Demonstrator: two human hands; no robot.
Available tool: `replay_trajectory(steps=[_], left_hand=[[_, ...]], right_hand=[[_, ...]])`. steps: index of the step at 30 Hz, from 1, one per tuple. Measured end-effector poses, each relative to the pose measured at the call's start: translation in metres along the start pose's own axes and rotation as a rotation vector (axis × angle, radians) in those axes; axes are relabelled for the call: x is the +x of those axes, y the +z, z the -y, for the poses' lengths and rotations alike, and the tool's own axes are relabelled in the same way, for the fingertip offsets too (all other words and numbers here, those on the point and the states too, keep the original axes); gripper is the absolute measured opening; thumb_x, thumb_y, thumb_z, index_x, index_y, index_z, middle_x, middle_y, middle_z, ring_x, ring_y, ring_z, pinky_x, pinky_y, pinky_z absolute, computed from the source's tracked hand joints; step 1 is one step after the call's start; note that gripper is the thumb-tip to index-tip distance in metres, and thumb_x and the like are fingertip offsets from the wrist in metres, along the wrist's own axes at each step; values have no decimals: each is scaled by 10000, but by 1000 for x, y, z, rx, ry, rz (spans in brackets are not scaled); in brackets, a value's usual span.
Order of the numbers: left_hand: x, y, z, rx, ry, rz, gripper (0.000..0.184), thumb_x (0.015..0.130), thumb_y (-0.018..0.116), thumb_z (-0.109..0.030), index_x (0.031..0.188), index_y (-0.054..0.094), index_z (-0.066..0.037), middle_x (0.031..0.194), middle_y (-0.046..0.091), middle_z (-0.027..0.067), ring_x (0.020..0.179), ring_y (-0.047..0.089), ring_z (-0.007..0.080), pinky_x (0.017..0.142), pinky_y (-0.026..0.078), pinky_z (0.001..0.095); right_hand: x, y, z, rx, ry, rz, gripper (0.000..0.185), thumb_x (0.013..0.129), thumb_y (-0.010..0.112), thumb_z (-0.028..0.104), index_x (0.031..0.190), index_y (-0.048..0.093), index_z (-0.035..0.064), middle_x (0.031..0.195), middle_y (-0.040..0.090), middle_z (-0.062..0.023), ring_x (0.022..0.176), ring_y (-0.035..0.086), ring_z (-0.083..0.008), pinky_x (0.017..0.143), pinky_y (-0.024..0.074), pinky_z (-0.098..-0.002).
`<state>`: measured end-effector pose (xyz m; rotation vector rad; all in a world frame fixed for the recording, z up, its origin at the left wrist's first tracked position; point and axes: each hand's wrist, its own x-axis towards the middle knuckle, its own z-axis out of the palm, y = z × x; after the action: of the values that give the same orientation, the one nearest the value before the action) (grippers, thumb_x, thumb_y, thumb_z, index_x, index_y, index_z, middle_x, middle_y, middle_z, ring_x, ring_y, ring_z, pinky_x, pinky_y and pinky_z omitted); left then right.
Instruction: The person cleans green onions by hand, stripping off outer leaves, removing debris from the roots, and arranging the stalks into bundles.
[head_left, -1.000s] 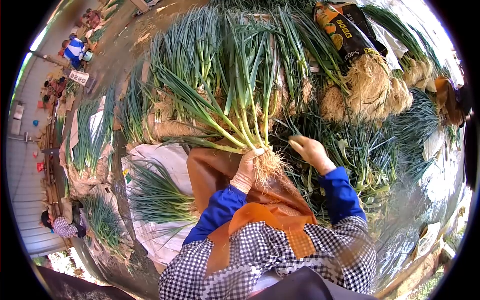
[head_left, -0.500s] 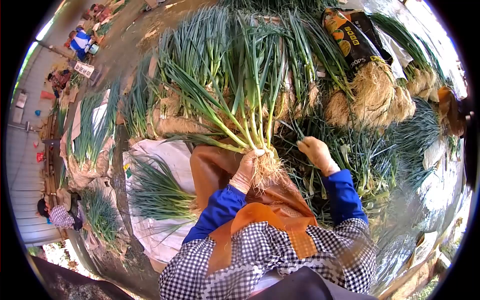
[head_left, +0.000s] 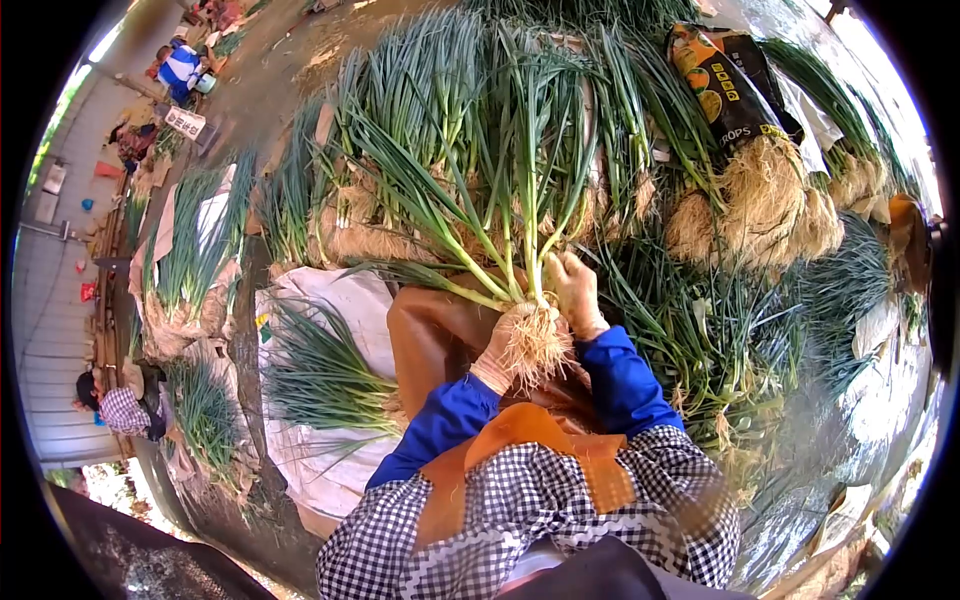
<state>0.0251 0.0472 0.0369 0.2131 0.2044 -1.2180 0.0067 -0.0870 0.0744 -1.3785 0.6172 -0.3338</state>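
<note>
My left hand [head_left: 510,342] is wrapped around the lower white ends of a bunch of green onions [head_left: 512,250]. Pale, stringy roots [head_left: 540,345] hang from its grip over my lap, while the long leaves fan out away from me. On the bunch's right side my right hand [head_left: 574,290] has its fingers curled together against the outer stalk; exactly what they pinch is partly hidden. Both hands appear gloved. A brown apron [head_left: 430,325] covers my knees beneath the bunch.
Rows of green onions [head_left: 420,100] lie beyond my knees. At left, another bunch [head_left: 325,375] rests on a white sack [head_left: 300,445]. Loose leaves [head_left: 690,330] are piled to the right, below a black printed bag [head_left: 725,95] and root clumps. A person [head_left: 130,410] sits far left.
My right hand has moved left, from over the loose leaves to the stalks of the held bunch. The left hand keeps its grip. The view has shifted slightly.
</note>
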Motion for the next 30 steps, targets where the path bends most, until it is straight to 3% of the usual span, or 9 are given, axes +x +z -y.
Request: replay_trajectory(steps=[3,7,10,13,19,22,24,26,30], left_hand=[[2,0,-1,110,200,-179,246,857,538,-155,1062,536,-19,939,598,115,823,583,196,702,522,321],[4,20,-4,-174,40,125,237,853,559,-169,1022,543,-4,867,546,115,758,551,210,668,508,274],[4,25,-2,-126,52,62,237,865,562,-186,1044,546,-31,858,543,111,748,552,210,650,515,317],[5,16,-3,-26,68,28,261,879,536,-187,1087,531,-30,877,576,101,754,579,196,630,525,317],[1,-9,-7,68,117,-55,307,881,499,-164,1149,520,-16,931,613,106,738,618,192,605,548,315],[-5,-9,-17,63,96,-62,277,860,506,-139,1109,540,-21,940,608,113,799,620,200,650,559,334],[-5,-7,-20,6,85,-33,294,841,517,-111,1119,531,-16,975,603,135,823,622,214,685,567,342],[-2,-3,-15,34,83,-24,292,836,516,-98,1114,530,-10,990,599,146,825,624,219,701,567,344],[-3,6,-9,186,38,-84,242,833,513,-71,1046,558,35,916,622,156,780,636,223,685,556,320]], right_hand=[[-17,-35,-15,-666,-817,143,260,858,602,175,639,560,40,502,476,-59,467,491,-146,448,416,-314],[-32,-117,26,-134,101,25,200,868,585,141,703,595,29,572,518,2,478,447,-55,430,377,-223],[3,-153,-15,-1331,-248,-68,261,888,541,257,835,617,13,776,642,-68,647,614,-202,579,485,-340],[-11,-103,2,-499,-299,216,361,875,568,245,1175,561,44,1197,556,-154,1125,515,-272,978,383,-334],[-18,-48,-2,-861,-824,355,191,821,598,262,742,605,88,646,571,-62,647,567,-257,623,441,-396],[-24,-94,-14,-952,-726,615,153,794,608,230,850,655,95,678,599,-50,704,595,-247,664,466,-381],[-11,-119,-28,-1666,-155,553,173,801,597,226,898,653,95,720,621,-55,799,620,-240,735,482,-387],[-8,-124,-37,-1270,-435,228,381,828,611,274,1143,563,66,956,631,-131,862,628,-263,760,511,-379],[14,-32,-19,-137,117,386,437,858,601,374,1018,588,-32,893,645,-122,798,614,-179,702,501,-289]])
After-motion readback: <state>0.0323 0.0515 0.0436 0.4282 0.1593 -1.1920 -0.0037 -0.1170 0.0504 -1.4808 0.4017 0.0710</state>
